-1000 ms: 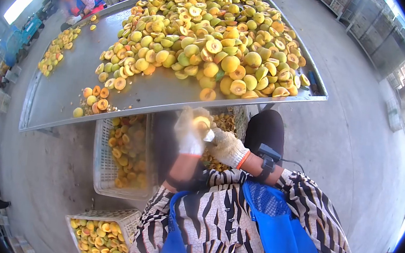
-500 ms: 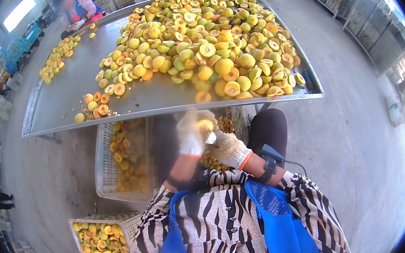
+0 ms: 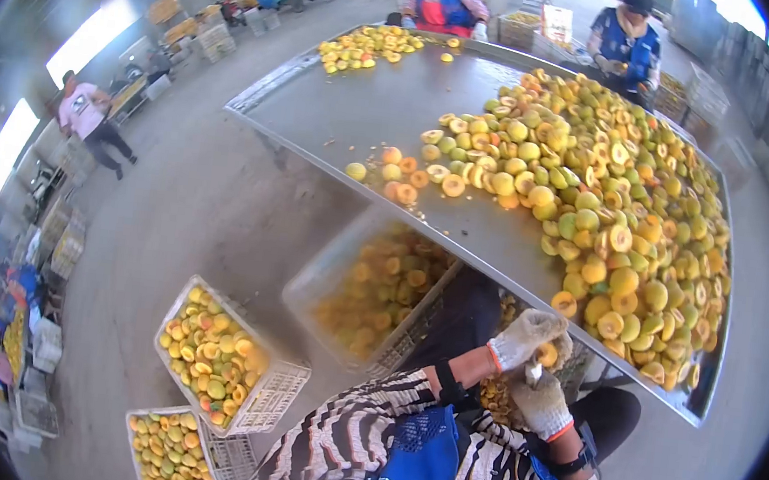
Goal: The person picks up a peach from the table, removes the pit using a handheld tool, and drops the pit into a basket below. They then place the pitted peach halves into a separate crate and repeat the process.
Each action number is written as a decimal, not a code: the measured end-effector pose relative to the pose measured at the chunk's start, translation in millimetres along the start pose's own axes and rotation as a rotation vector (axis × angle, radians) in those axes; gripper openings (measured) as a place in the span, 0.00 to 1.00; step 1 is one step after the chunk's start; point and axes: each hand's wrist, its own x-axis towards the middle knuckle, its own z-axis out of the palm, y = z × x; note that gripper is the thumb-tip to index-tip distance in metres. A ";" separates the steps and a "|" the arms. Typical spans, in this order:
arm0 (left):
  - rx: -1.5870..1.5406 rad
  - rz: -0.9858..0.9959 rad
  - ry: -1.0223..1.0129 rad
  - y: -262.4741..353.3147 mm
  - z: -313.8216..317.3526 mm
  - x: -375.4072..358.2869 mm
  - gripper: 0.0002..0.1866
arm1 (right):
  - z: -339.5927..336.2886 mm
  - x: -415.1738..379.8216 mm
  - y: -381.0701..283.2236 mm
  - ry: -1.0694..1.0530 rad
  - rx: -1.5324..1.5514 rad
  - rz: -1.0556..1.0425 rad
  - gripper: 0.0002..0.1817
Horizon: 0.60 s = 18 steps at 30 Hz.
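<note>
Peaches [image 3: 593, 215], halved and whole, cover the right half of a long metal table [image 3: 369, 117], so a large heap is left to work through. Under the table's near edge sits a crate [image 3: 370, 285] filled with cut fruit, and two more full baskets [image 3: 213, 353] rest on the concrete floor to the left (these suggest a good share is already done). A small cluster of orange halves [image 3: 410, 179] lies apart near the table's middle. Close to the camera, both gloved hands meet: the left hand [image 3: 524, 337] is closed around one peach half [image 3: 547, 354], while the right hand [image 3: 538, 401] grips a small blade [image 3: 534, 373] pressed to it. Other people stand at the far end.
</note>
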 end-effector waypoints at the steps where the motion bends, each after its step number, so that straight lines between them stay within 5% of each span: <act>1: -0.173 0.040 -0.074 -14.5 -6.7 5.1 0.18 | -8.8 -2.7 -20.2 -0.076 0.231 0.157 0.09; 2: -0.117 0.081 -0.105 -22.5 -13.4 8.7 0.18 | -19.1 -7.1 -39.8 -0.214 0.735 0.448 0.04; 7: -0.424 0.068 -0.146 -17.0 -13.5 3.0 0.19 | -16.5 -7.2 -32.0 -0.378 1.290 0.346 0.19; 10: -0.419 0.084 -0.192 -21.6 -13.7 9.4 0.15 | -13.3 -9.7 -47.8 -0.176 1.215 0.437 0.15; 13: -0.268 0.132 -0.215 -26.8 -14.6 16.0 0.15 | -6.9 -4.5 42.2 -0.433 1.471 0.293 0.27; 15: -0.273 0.105 -0.261 -23.4 -12.8 17.2 0.14 | -11.4 -14.0 -7.8 -0.268 1.487 0.405 0.31; 18: -0.234 0.067 -0.198 -17.5 -9.0 19.8 0.12 | -8.9 -13.8 31.5 -0.404 1.551 0.298 0.23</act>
